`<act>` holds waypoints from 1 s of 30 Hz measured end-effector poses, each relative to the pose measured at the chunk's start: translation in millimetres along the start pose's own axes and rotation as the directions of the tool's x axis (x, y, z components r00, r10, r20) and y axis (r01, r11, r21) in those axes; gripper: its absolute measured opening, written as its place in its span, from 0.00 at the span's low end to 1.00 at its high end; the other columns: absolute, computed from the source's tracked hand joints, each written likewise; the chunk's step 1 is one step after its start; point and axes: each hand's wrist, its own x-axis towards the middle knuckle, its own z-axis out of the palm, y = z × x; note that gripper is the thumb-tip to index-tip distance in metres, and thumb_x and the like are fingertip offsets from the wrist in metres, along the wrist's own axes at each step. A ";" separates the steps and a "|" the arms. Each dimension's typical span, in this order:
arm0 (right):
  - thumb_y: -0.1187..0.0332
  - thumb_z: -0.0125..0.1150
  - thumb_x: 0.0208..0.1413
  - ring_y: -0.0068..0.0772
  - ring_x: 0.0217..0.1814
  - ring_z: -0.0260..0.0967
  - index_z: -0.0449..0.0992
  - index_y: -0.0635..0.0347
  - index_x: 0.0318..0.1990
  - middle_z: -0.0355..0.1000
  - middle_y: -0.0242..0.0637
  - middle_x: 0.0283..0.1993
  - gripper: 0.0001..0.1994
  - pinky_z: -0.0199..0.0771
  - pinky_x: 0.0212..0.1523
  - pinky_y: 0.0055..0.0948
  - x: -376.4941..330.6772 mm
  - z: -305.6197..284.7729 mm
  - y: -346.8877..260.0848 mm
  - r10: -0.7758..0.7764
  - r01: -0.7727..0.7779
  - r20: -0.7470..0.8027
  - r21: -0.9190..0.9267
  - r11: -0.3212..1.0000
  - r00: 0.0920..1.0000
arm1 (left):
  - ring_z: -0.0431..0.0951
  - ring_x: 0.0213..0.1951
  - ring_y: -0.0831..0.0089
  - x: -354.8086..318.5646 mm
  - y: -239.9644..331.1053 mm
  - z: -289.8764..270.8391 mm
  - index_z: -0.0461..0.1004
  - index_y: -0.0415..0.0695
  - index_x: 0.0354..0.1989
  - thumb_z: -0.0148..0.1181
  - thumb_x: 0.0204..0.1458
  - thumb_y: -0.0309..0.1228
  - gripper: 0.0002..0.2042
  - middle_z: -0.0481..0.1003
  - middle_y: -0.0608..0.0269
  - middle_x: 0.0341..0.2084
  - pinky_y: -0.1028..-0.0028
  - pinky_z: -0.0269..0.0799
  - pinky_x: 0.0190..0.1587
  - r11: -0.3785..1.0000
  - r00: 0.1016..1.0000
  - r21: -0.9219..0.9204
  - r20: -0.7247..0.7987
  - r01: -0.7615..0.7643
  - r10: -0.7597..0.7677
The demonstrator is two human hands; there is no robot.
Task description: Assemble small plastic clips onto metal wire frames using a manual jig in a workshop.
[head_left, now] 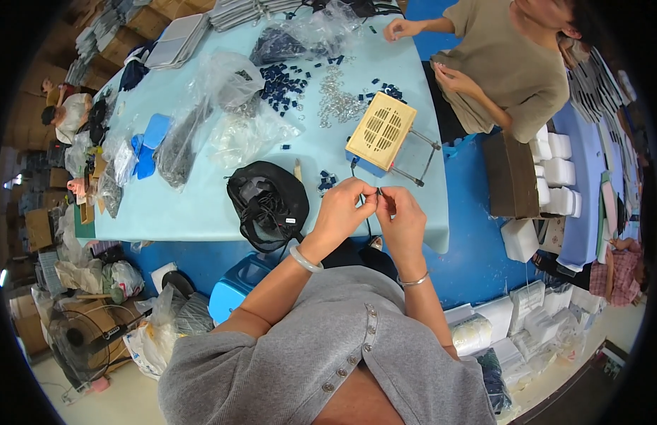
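My left hand [346, 207] and my right hand [402, 218] meet over the table's near edge, fingertips pinched together. A small dark piece [379, 191] shows between them, too small to name; a thin black cord [369, 227] hangs just below. To the left of my hands sits a black fabric bag [289, 185], its mouth full of black cords [263, 216]. A few small dark blue pieces [326, 183] lie just beyond my left hand. Past my fingers stands a cream box with a slotted grille [382, 122], on a blue base with metal legs.
Farther back lie heaps of small blue pieces [282, 88] and clear rings [339, 99]. Clear plastic bags [243, 138] cover the left part of the pale blue table [179, 219]. Another person [505, 64] works at the right edge. A blue stool [236, 283] stands below.
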 end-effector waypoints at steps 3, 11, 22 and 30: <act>0.77 0.62 0.41 0.34 0.24 0.68 0.70 0.60 0.28 0.68 0.36 0.24 0.07 0.68 0.24 0.28 2.0 -4.3 2.3 -0.122 0.125 0.036 -0.092 0.988 0.992 | 0.60 0.15 0.77 0.8 1.9 -1.1 0.73 0.39 0.26 0.61 0.43 0.27 0.05 0.71 0.62 0.20 0.77 0.57 0.18 0.995 0.994 0.004 -0.039 -0.102 0.102; 0.77 0.61 0.44 0.27 0.19 0.63 0.69 0.61 0.26 0.65 0.34 0.19 0.05 0.63 0.20 0.24 1.6 -4.1 1.8 -0.052 0.049 0.043 0.063 0.997 0.998 | 0.67 0.19 0.85 -2.5 5.4 -2.0 0.71 0.36 0.24 0.60 0.41 0.22 0.05 0.73 0.64 0.18 0.82 0.63 0.23 0.936 0.977 -0.284 0.019 0.208 -0.211; 0.76 0.58 0.50 0.11 0.21 0.61 0.70 0.66 0.27 0.65 0.28 0.18 0.04 0.61 0.21 0.16 2.4 -6.9 6.8 0.194 -0.232 0.169 0.251 0.940 0.966 | 0.65 0.20 0.86 1.0 9.9 -5.7 0.72 0.37 0.23 0.61 0.43 0.25 0.05 0.72 0.68 0.18 0.81 0.62 0.23 0.950 0.971 -0.205 0.089 0.237 -0.223; 0.75 0.57 0.51 0.14 0.19 0.60 0.67 0.63 0.24 0.67 0.27 0.20 0.06 0.58 0.19 0.16 -3.6 -0.5 13.6 0.246 -0.283 0.148 0.354 0.891 0.958 | 0.62 0.21 0.89 -2.8 7.4 4.8 0.71 0.38 0.22 0.59 0.44 0.22 0.04 0.69 0.72 0.17 0.84 0.58 0.23 0.864 0.963 -0.427 0.067 0.265 -0.262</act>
